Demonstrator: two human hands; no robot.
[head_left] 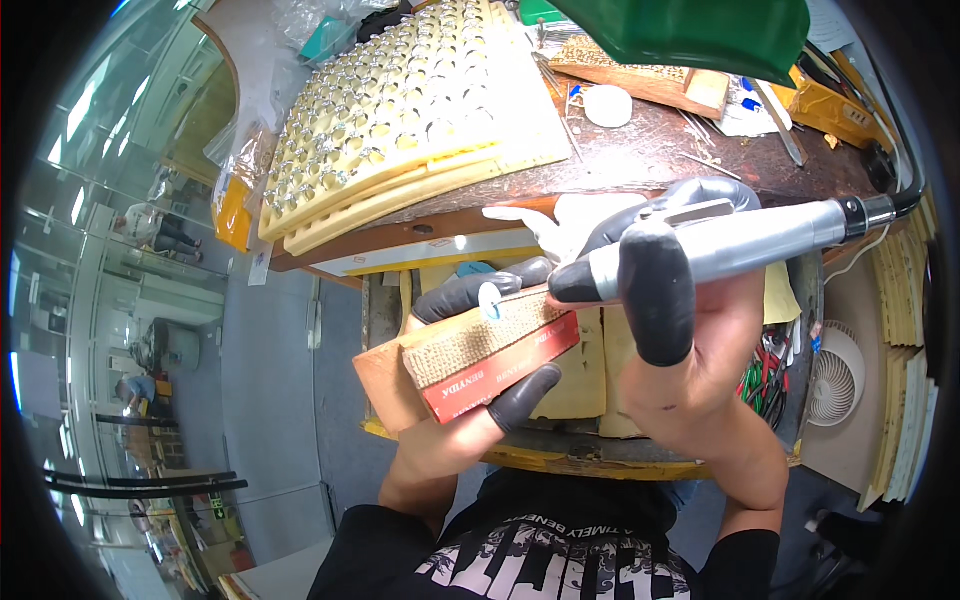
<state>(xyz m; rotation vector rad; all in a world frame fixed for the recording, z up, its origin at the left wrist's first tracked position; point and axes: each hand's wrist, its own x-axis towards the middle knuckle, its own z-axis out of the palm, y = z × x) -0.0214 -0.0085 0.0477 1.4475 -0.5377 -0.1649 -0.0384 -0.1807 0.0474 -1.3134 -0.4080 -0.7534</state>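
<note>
My left hand (490, 300), with black finger cots, grips a wooden block (382, 375). On the block's upper side is a rough, woven-looking tan strip (480, 345); a red label (510, 368) runs along the side below it. My right hand (690, 290), also in black finger cots, is closed round a silver rotary handpiece (765, 240) that points left. Its cable leaves at the right. Near the handpiece's tip a small, pale round wheel (490, 301) stands at the strip's edge; whether it touches cannot be made out.
Beyond my hands, yellow trays (390, 120) of many rings lie on the bench. A green lamp shade (700, 35) overhangs it. A white round lid (607, 105) and a wooden box (640, 80) lie behind. Below is an open drawer (640, 455); right of it, a white fan (835, 372).
</note>
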